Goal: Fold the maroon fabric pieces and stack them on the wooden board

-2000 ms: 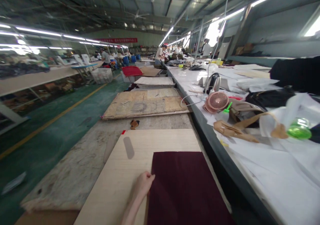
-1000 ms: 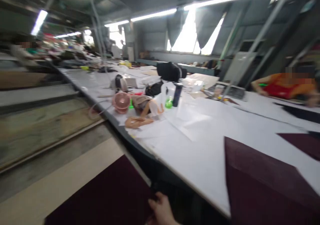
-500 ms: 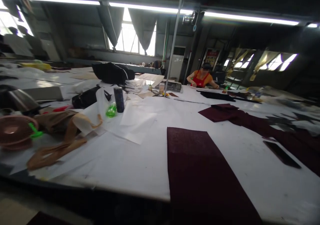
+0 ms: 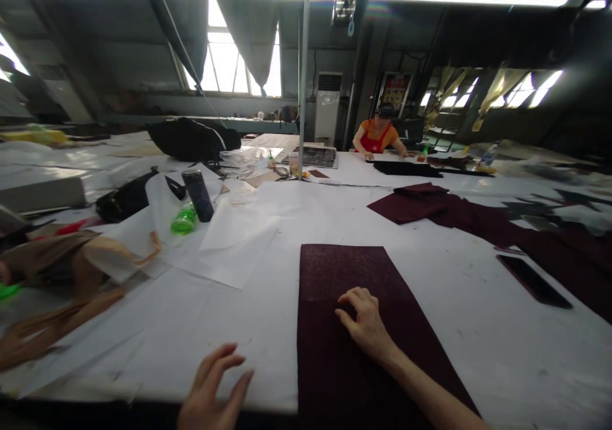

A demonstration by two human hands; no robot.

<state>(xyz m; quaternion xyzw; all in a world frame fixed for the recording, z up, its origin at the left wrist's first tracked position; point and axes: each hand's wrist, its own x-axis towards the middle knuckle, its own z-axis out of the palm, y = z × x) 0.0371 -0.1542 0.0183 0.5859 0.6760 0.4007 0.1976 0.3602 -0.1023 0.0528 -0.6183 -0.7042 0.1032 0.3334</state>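
Dark maroon rectangular fabric panel (image 4: 342, 369) lies flat on the broad white-covered bench (image 4: 459, 277), one short edge pointing away from the person and the other running out of view at the bottom. Across the bench to the right, a long rumpled heap of maroon cloth (image 4: 463, 212) trails off, well apart from the panel.

The panel itself should be light and limp, with little risk of breaking; creasing or sliding out of line looks the likelier trouble. Its far end shows a slightly paler, speckled band, perhaps a coating or a second layer, so that part may be a bit stiffer. Whether it is one sheet or several, I cannot tell. The two far corners or the long left edge seem the best places to take hold, pinched between thumb and fingers, with a flat palm to steady the middle.

Right hand (image 4: 367, 326) is over the panel, fingers loosely curved and thumb a little apart; contact with the cloth is not certain. Left hand (image 4: 206, 395) is spread, fingers bent, above the bench just beside the panel's left edge, pinching nothing visible.

Of the containers, largest first: a black soft-sided bag (image 4: 124, 197) at the left, contents hidden; a dark upright cylindrical tumbler (image 4: 197, 195), opaque; and, just beside it, a translucent green plastic bottle (image 4: 183, 221), its contents unclear.
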